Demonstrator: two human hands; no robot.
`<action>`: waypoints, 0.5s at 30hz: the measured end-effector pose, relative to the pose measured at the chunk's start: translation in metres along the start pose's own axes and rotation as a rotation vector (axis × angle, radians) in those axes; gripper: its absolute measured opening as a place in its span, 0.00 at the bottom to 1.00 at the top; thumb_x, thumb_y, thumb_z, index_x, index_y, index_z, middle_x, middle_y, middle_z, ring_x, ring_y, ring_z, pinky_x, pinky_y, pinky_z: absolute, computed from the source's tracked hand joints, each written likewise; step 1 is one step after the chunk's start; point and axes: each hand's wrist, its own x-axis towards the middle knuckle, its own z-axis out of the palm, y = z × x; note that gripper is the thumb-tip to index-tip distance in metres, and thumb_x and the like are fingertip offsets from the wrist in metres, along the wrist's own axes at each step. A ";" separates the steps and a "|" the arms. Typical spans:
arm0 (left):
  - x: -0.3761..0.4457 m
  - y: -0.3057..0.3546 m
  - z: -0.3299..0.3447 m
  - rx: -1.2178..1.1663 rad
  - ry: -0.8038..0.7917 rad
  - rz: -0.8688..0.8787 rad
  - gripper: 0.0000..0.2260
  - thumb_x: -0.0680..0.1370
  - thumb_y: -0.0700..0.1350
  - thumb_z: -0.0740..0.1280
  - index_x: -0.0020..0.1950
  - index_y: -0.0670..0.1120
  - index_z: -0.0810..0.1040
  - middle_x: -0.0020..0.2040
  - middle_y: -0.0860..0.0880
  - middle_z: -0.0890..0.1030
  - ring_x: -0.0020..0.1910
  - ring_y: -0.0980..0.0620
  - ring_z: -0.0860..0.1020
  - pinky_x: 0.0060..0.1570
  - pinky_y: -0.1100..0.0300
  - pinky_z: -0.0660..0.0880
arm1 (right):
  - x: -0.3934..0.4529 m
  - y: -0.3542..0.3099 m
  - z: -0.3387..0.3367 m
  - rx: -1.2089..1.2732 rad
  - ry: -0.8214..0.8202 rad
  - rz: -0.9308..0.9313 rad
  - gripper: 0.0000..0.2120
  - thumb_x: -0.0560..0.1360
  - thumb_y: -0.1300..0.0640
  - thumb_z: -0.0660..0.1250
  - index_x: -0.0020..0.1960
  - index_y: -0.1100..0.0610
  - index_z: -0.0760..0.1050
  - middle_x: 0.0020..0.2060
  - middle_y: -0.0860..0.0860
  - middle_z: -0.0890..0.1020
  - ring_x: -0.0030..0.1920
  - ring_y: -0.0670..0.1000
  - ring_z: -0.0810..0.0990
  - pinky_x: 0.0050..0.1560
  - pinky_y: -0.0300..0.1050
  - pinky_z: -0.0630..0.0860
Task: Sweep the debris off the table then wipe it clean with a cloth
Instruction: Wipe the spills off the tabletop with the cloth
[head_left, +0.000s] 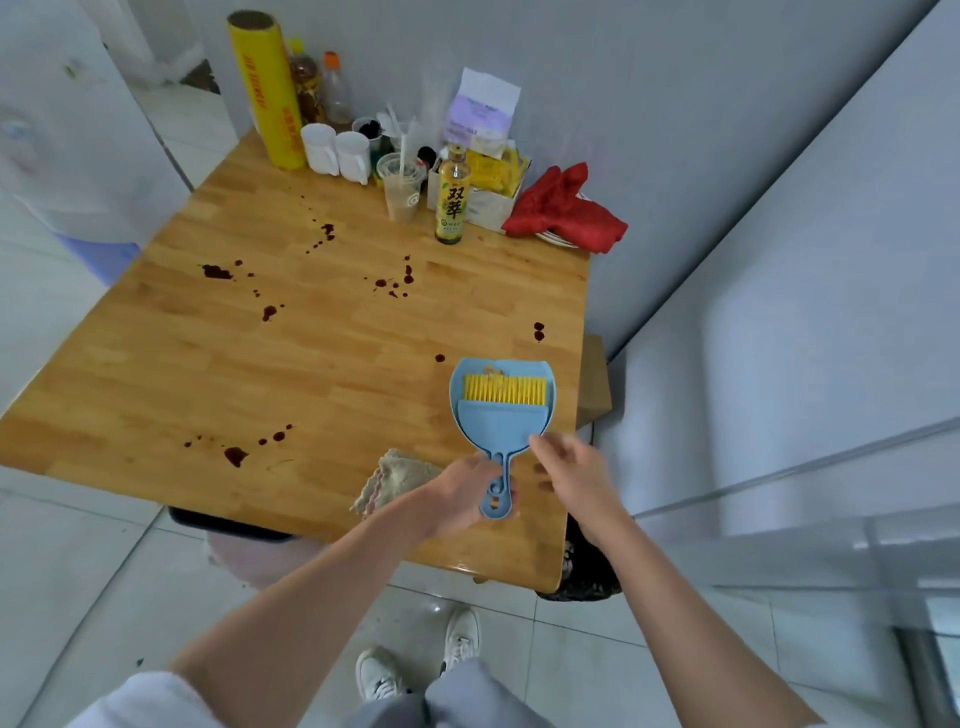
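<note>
Left hand (462, 493) grips the handle of the blue dustpan (501, 400), fingers curled round it from below, pan held roughly level above the near right part of the table (156, 364). Prob. kept level so the bits inside stay put. The brush (504, 389), yellow bristles, sits nested in the pan w/ a few crumbs of debris (491, 370) at its far lip, so one hand carries both.

Right hand (569, 470) hovers just beside the pan's near right edge, fingers loosely spread, gripping nothing; whether a fingertip touches the pan, cannot tell. Looks placed to steady the pan or take it over.

The bin (582, 577) stands on the floor under the table's near right corner, just below the pan: handy for tipping, I'd judge.

Cloth (395, 480), beige, lies crumpled on the table's near edge, touching the left wrist side; ready for the wipe step. Dark stains (236, 456) are scattered over the wood, not yet wiped, so sweeping seems about done and wiping not begun.

Clutter is pushed to the far edge, leaving the middle free to clean.

Writing: bottle (453, 200) label reads "双萃". The yellow roll (267, 88) has red print, too blurred to read. White bag (480, 111) text illegible.
</note>
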 end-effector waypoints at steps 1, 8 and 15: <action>0.004 -0.002 0.004 0.001 -0.015 -0.009 0.05 0.83 0.36 0.57 0.53 0.40 0.72 0.42 0.43 0.75 0.40 0.47 0.76 0.55 0.46 0.78 | 0.002 0.004 0.000 0.036 -0.060 0.058 0.19 0.76 0.41 0.69 0.56 0.55 0.81 0.51 0.47 0.85 0.52 0.49 0.84 0.57 0.57 0.82; 0.036 -0.023 0.027 0.282 -0.028 -0.125 0.11 0.81 0.42 0.62 0.62 0.44 0.77 0.58 0.45 0.82 0.57 0.50 0.81 0.51 0.53 0.82 | 0.012 0.050 -0.009 0.253 -0.069 0.203 0.09 0.78 0.55 0.70 0.56 0.58 0.80 0.49 0.55 0.86 0.48 0.53 0.87 0.48 0.49 0.85; 0.052 -0.034 0.019 0.572 0.162 -0.149 0.11 0.80 0.50 0.67 0.57 0.45 0.79 0.49 0.48 0.83 0.46 0.51 0.83 0.42 0.58 0.83 | 0.038 0.096 -0.002 0.476 -0.038 0.455 0.08 0.79 0.63 0.67 0.57 0.64 0.80 0.50 0.59 0.86 0.49 0.57 0.86 0.45 0.48 0.83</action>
